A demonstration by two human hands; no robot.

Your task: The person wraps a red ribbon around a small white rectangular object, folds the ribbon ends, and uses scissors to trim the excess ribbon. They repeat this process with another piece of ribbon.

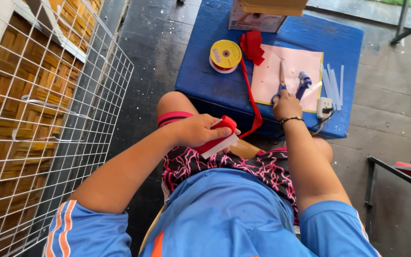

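Observation:
My left hand (200,131) grips a small white card (220,145) wound with red ribbon (253,102), held over my lap. The ribbon runs up from the card to a yellow spool (225,55) on the blue table (205,81). A folded red ribbon bow (252,45) lies beside the spool. My right hand (286,105) rests at the table's near edge, its fingers around the blue handles of scissors (281,81) that lie on a pink sheet (269,76).
A blue glue gun (304,84) and several clear glue sticks (331,82) lie on the pink sheet's right side, with a white power socket (324,107) near the table's edge. A box (255,20) stands at the table's back. A white wire grid (58,119) leans at left.

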